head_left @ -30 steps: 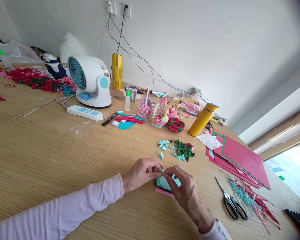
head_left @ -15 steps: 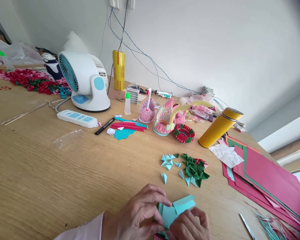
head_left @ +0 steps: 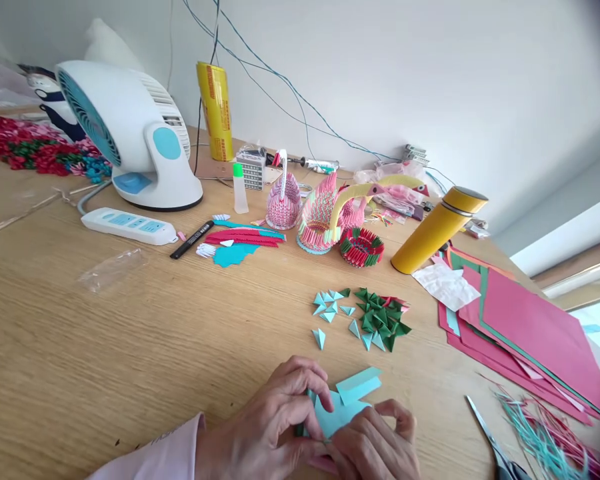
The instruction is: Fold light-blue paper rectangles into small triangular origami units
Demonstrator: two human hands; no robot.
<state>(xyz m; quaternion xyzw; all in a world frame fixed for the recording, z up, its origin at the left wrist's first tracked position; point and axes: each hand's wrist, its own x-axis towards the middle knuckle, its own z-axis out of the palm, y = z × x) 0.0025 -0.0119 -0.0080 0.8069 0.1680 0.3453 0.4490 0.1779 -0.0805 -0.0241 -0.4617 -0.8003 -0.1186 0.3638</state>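
I see folded triangles (head_left: 384,319) done; the cyan sheet (head_left: 336,419) looks unfolded; left hand (head_left: 284,408) and right hand (head_left: 375,445) nearly meet, each grip's closure and contents I cannot tell.

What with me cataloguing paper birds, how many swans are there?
3: a white-necked swan right of the green-capped bottle, a yellow-necked swan beside that, and a second yellow-necked swan partly hidden behind it. More may be hidden.
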